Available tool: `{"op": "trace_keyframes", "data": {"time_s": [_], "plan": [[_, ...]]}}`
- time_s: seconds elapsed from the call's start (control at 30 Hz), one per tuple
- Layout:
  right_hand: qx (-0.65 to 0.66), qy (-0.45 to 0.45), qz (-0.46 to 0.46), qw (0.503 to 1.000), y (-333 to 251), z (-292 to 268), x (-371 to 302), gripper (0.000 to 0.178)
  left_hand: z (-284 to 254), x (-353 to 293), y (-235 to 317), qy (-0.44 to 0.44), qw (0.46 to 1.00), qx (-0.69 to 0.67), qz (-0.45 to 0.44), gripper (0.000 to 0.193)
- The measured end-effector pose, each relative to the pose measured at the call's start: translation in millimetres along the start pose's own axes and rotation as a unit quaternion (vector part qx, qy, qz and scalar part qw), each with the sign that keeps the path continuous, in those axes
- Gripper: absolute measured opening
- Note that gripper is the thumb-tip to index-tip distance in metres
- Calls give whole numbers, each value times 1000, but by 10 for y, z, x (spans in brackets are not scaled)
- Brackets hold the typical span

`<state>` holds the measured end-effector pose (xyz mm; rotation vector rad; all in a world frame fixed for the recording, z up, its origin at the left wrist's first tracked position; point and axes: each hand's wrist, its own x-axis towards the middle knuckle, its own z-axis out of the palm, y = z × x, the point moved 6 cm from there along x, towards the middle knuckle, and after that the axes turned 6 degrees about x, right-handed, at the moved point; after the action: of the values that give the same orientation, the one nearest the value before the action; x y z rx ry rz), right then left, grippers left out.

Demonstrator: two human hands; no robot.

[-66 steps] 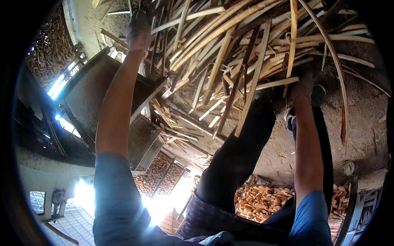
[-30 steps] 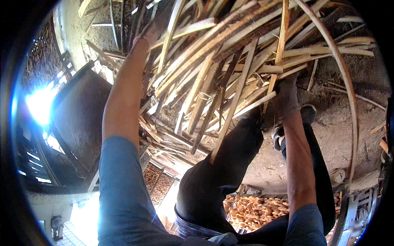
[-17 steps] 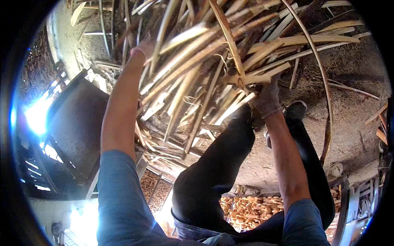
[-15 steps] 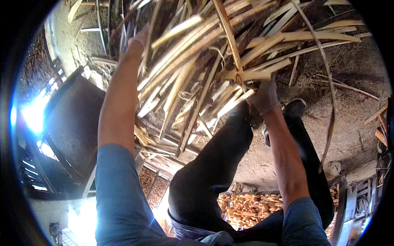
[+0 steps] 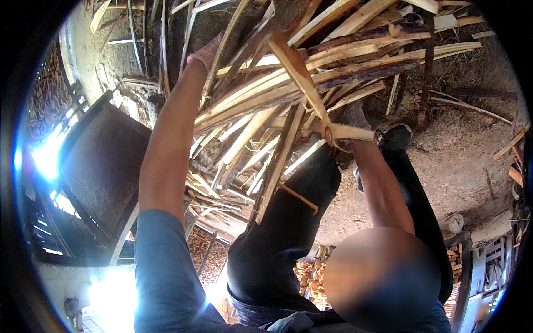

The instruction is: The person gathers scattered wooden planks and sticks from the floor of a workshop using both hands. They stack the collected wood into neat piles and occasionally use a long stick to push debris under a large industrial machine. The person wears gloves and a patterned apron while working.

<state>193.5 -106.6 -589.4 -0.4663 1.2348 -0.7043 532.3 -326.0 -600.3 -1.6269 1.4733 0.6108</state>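
A loose bundle of long split wood strips (image 5: 311, 75), pale with dark bark edges, lies across the space between my hands. My left hand (image 5: 206, 53), in a pinkish knitted glove, grips strips at the bundle's left side; its fingertips are hidden behind wood. Gloved in grey, my right hand (image 5: 356, 114) is closed at the bundle's right side, largely covered by strips. One light strip (image 5: 300, 72) crosses over the bundle at a slant. Its lower end meets a short pale piece (image 5: 350, 133) in front of my right wrist. A dark-edged strip (image 5: 280, 164) slopes down onto my thigh.
More strips (image 5: 214, 191) are heaped below the bundle, beside my dark-trousered leg (image 5: 283, 222). A large dark metal sheet or panel (image 5: 108, 166) stands at left. Bare earth floor (image 5: 411, 194) lies at right, with stacked wood (image 5: 305, 277) behind. A blurred round patch covers my right upper arm.
The strips have shifted and spread, and the slanting light strip has swung leftward at its top. A strip now rests against my thigh. My left hand has moved slightly right.
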Motion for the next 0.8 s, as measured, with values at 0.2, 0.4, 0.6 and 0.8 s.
{"op": "trace_keyframes", "data": {"time_s": [0.2, 0.4, 0.6, 0.8], "plan": [[25, 18, 39, 999, -35, 32, -330, 51, -109, -474, 567, -19, 997, -56, 44, 58], [49, 46, 124, 990, -168, 161, -865, 49, -395, -1339, 1099, -66, 986, -123, 88, 58], [71, 112, 204, 970, -508, 178, -1639, 48, -1099, -2294, 1738, -114, 962, -177, 173, 59], [131, 155, 253, 946, -1085, 446, -2663, 47, -1891, -3383, 1633, -165, 943, -165, 236, 56]]}}
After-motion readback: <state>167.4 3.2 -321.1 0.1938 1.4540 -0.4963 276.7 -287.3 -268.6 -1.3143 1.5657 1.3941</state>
